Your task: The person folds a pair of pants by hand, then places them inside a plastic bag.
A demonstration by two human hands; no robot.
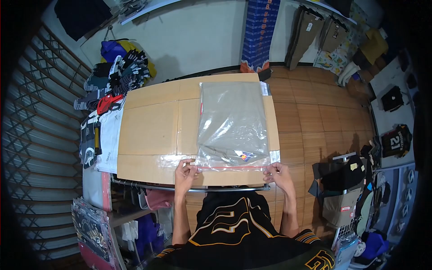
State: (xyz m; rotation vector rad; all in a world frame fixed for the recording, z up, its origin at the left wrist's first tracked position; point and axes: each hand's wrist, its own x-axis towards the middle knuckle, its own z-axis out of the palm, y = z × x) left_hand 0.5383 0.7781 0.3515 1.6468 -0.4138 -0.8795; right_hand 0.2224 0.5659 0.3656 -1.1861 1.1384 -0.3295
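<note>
A clear plastic bag (225, 168) with a folded khaki-grey garment (233, 119) inside lies flat on a cardboard sheet (150, 123). A red strip runs along the bag's near edge, and a small colourful label (245, 156) shows near the garment's lower right. My left hand (185, 174) pinches the near left corner of the bag between thumb and fingers. At the near right corner, my right hand (278, 174) is closed on the same edge.
Left of the cardboard are a red-handled tool (109, 103), folded white cloth (108, 139) and a pile of socks (128, 69). A metal rail (193, 189) borders the near edge. Piled dark clothes (344, 174) and a cardboard box (342, 208) stand at right.
</note>
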